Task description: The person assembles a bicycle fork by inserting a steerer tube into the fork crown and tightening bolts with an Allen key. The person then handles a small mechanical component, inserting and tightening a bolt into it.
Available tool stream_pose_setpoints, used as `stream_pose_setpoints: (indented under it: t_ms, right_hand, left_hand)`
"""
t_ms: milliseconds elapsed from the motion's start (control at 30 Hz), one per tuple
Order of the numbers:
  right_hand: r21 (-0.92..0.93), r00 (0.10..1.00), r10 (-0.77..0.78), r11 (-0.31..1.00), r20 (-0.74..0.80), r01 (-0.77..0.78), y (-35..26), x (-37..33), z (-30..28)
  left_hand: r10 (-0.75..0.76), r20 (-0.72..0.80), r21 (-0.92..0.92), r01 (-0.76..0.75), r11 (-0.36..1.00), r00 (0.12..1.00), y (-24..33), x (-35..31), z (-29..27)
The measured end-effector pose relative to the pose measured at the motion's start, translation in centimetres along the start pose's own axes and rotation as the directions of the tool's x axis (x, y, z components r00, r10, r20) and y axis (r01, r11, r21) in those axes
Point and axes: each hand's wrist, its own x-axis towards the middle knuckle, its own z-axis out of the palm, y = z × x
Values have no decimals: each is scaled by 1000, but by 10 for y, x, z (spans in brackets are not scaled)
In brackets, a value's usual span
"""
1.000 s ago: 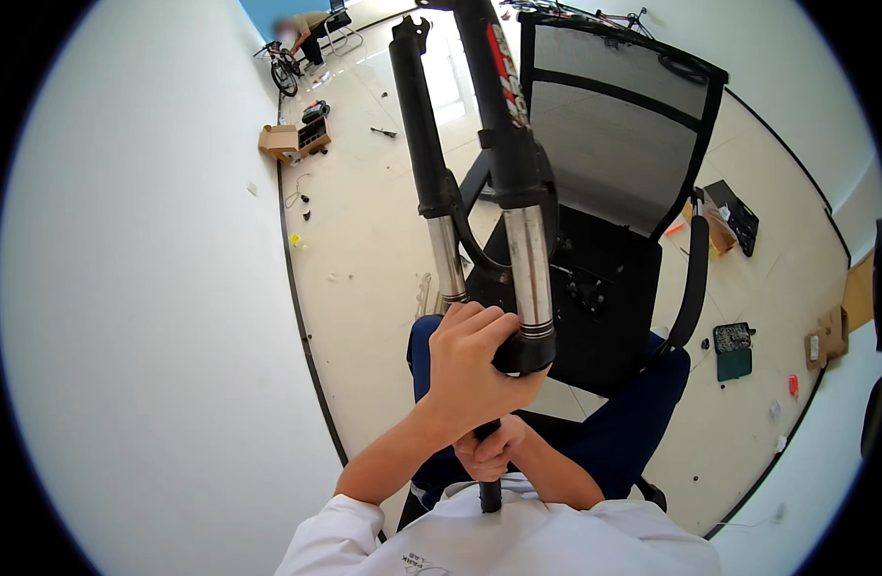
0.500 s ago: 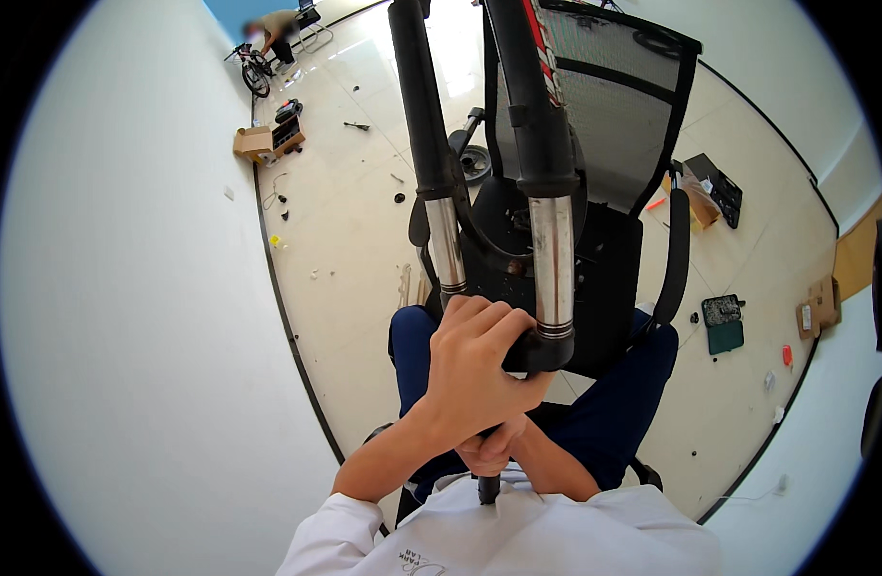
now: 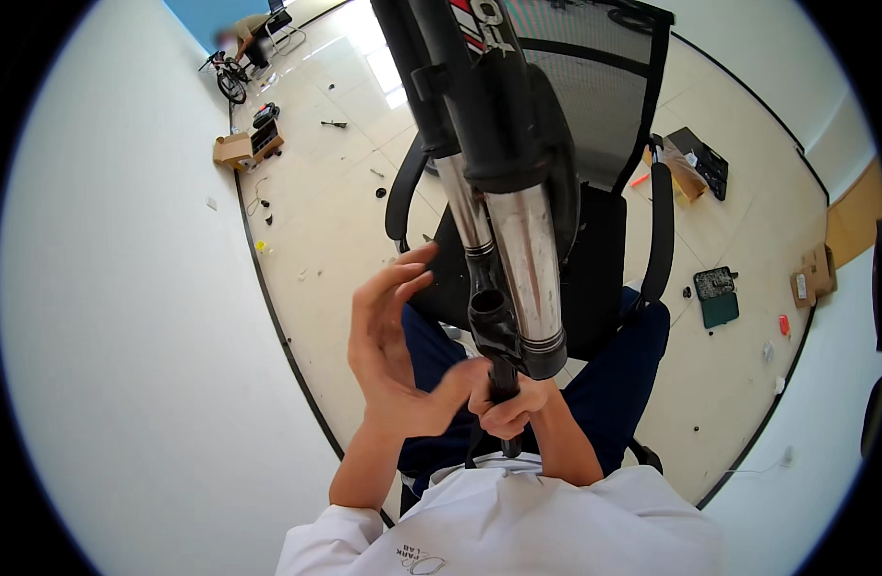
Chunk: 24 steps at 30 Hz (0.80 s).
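A black bicycle suspension fork (image 3: 522, 230) with silver stanchions is held up before me, its steerer tube toward my body and its legs pointing away over the chair. My right hand (image 3: 515, 408) is wrapped round the steerer tube just below the crown. To the left of the crown, my left hand (image 3: 393, 341) is open, its fingers spread and curved; the thumb reaches close to the steerer tube, and whether it touches cannot be made out. Behind the fork, a black mesh office chair (image 3: 609, 259) faces me.
An open cardboard box (image 3: 234, 151) stands by the left wall. On the right lie a black tool case (image 3: 700, 158), a green case (image 3: 719, 309) and a cardboard box (image 3: 813, 276). Small parts are scattered over the floor. At the far left a person (image 3: 249, 40) bends beside a bicycle (image 3: 231, 82).
My left hand has let go of the fork crown and moved left, opening. The fork has turned about its length, bringing its two legs closer together in view. My right hand keeps its grip.
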Motion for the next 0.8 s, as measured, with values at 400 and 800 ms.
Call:
stream_pose_setpoints:
  t_ms: [400,800]
  right_hand:
    - [-46,964,-131,991,-231,124,13,10,-6]
    - [-225,764,-167,974,-623,29,19,16,-31]
  left_hand:
    - [-510,238,35,518,855,826,-32,-56,6]
    - [-677,423,-330,798,504,603,-97,-26,4]
